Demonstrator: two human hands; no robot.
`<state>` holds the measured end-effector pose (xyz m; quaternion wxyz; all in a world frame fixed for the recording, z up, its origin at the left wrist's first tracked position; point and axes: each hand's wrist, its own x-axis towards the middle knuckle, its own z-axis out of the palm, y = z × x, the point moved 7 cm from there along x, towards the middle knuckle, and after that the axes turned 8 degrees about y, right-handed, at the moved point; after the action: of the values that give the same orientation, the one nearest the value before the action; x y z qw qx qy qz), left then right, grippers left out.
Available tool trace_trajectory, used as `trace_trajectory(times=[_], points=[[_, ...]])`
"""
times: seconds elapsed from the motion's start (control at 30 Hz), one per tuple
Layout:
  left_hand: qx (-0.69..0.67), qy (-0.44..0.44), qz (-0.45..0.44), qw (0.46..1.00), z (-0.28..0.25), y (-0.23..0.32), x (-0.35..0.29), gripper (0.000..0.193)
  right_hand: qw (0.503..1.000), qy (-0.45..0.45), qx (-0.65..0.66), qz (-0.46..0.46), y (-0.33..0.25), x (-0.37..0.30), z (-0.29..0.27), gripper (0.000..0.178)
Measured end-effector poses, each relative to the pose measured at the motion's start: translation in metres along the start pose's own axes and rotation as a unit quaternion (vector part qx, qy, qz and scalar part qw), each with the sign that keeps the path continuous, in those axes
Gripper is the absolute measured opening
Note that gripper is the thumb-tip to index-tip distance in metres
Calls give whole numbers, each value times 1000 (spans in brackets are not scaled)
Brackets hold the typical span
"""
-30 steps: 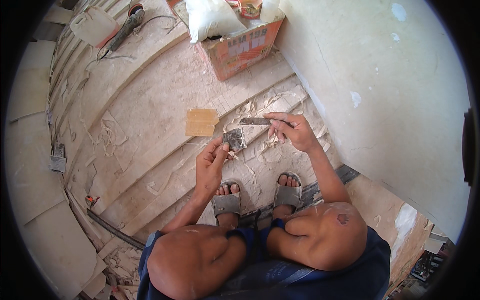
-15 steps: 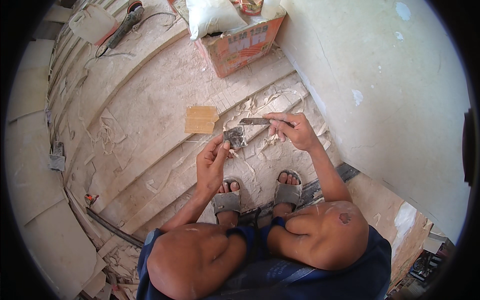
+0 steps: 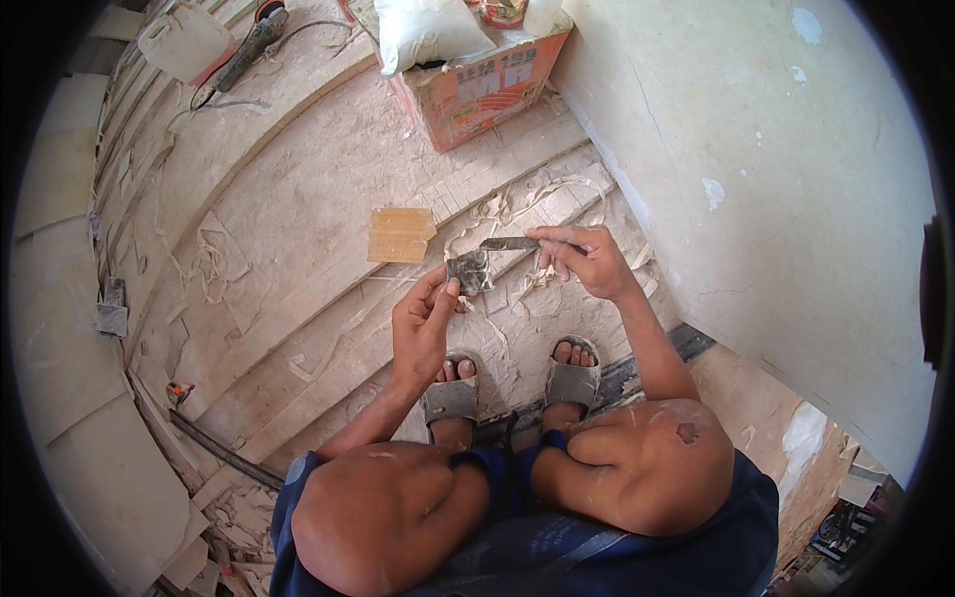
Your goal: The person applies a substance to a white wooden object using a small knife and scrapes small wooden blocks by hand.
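Observation:
My left hand (image 3: 426, 313) pinches a small dark square plate (image 3: 469, 271) by its lower left edge, thumb on top; pale smears mark its face. In my right hand (image 3: 582, 259) is a dark flat blade (image 3: 507, 243), like a putty knife, its tip pointing left. The tip sits just above the plate's upper right edge; whether they touch I cannot tell. Beyond my left hand a tan square piece of board (image 3: 401, 235) lies on the dusty planks. Pale peeled strips (image 3: 542, 291) are scattered below my right hand.
An orange carton (image 3: 487, 95) stands ahead, a white bag (image 3: 428, 35) on top. At the far left lie an angle grinder (image 3: 249, 50) with a cord and a whitish jerrycan (image 3: 186, 43). A pale panel (image 3: 756, 199) rises on the right. My sandalled feet (image 3: 453, 393) are below my hands.
Almost nothing differs. The blade has shifted very slightly right in the picture, and both hands keep their grips; the whole view has moved a little.

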<state>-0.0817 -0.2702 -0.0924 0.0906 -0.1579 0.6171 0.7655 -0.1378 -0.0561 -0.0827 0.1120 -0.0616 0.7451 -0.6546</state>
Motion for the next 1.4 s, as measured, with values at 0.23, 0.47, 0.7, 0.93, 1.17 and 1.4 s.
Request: trace_trajectory(times=[0.23,0.47,0.7,0.93,1.17,1.4], points=[[9,11,-6,1000,-1,-2,-1,33,1000,-1,-14,14,5,-1,2,27],[-2,11,-4,1000,-1,-7,-2,34,999,-10,-11,40,11,-4,4,28],[3,15,-14,1000,0,-9,-3,34,998,-8,-1,64,19,-9,5,28],[10,22,-10,1000,0,-10,-3,34,998,-12,8,66,24,-10,6,28],[15,16,0,1000,1,-11,-3,35,998,-18,14,63,27,-11,5,27],[40,4,1,999,-2,-18,-2,33,997,-29,16,69,29,-11,1,28]])
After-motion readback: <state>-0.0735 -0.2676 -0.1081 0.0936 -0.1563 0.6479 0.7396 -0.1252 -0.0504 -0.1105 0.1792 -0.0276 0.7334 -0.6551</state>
